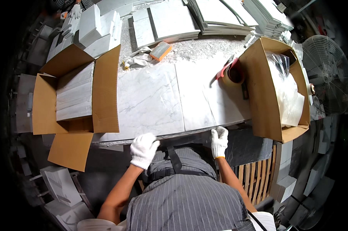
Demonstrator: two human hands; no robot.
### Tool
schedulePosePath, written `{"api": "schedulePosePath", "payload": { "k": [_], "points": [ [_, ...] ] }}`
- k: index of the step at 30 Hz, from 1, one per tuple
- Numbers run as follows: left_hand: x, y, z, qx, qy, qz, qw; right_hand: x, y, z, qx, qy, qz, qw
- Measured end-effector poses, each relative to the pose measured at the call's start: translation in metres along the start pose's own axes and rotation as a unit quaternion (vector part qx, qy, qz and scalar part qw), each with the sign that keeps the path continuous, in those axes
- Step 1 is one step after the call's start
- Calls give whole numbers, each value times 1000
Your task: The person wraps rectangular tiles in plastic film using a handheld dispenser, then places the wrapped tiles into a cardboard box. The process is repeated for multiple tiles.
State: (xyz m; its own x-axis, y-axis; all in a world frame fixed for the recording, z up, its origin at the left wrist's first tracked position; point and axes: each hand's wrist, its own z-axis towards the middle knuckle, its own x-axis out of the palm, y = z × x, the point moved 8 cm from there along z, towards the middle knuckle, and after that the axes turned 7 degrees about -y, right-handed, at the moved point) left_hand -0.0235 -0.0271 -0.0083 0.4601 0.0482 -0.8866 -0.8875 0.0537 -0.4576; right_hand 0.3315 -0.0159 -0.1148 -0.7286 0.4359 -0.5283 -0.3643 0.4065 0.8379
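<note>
Several pale tiles (pixel 74 92) are stacked inside the open box (pixel 105 96); its filling looks well along, its flaps (pixel 70 151) not yet closed. Right of that box, by the near edge of the surface (pixel 170 135), the left hand (pixel 144 149) is loosely curled, apparently empty; whether anything is held in the half-closed right hand (pixel 219 142), farther right, cannot be told.

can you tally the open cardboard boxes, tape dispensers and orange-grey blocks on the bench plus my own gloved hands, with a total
Open cardboard boxes: 2
Red tape dispenser: 1
Orange-grey block: 1
Gloved hands, left hand and right hand: 2
Total: 6
</note>
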Motion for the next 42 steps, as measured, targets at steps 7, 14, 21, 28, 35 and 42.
{"api": "schedulePosePath", "payload": {
  "k": [7,14,21,28,35,42],
  "points": [
    [59,-49,46,244,-56,87,964,-36,28,22,-5,79,-253,964],
    [51,-55,58,280,-14,63,958,28,198,11,-488,179,19,854],
    [58,-14,70,135,113,67,982,114,201,101,-518,147,-178,823],
    [66,-61,118,238,-89,86,963,126,195,116,-503,146,-224,822],
    [59,-22,184,148,-142,137,969,126,205,110,-508,125,-239,818],
    [81,-11,242,155,-104,212,959,120,222,117,-462,197,-212,838]
  ]
}}
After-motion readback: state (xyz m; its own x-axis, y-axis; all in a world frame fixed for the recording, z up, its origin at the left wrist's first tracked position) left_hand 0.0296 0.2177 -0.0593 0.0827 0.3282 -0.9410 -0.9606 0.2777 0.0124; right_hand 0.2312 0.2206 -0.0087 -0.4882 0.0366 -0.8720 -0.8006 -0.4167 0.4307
